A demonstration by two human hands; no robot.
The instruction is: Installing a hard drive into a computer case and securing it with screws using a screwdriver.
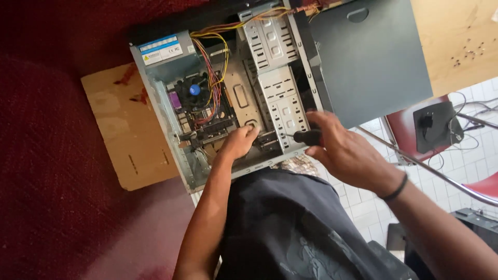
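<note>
Now the right hand (342, 150) fingers grip a screwdriver (303, 137), shaft pointing leftward toward the left hand (239, 141), whose curled fingers press the drive cage (282, 111).

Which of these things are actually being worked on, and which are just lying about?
In use:
open computer case
black-handled screwdriver in right hand
left hand inside the case

Lying about:
grey side panel
loose screws on the wooden table
red chair
cardboard sheet
</note>
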